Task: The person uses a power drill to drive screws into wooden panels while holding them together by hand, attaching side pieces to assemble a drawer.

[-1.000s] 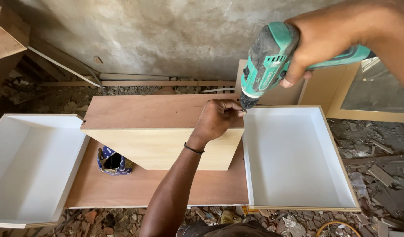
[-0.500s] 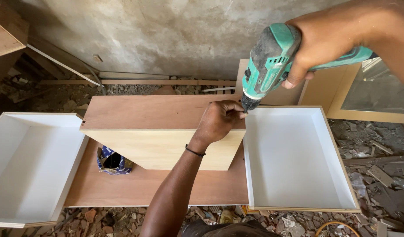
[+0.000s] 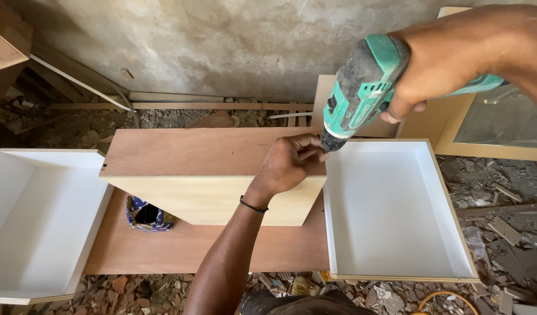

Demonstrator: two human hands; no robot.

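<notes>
My right hand (image 3: 449, 64) grips a green cordless drill (image 3: 364, 87) and points its nose down at the right end of a brown plywood box (image 3: 192, 154). My left hand (image 3: 289, 163) rests on that top right corner of the box, with its fingers pinched close to the drill's tip; what they pinch is too small to see. A black band circles my left wrist. The box stands on a flat plywood panel (image 3: 163, 251).
White-lined open drawer boxes lie at the left (image 3: 23, 274) and right (image 3: 464, 256). A small blue patterned container (image 3: 144, 214) sits under the box's overhang. A framed mirror panel (image 3: 501, 119) leans at the far right. Rubble and wood scraps cover the floor before a concrete wall.
The drill has tilted slightly and its tip sits closer to my left fingers at the box's corner. My left hand has barely shifted.
</notes>
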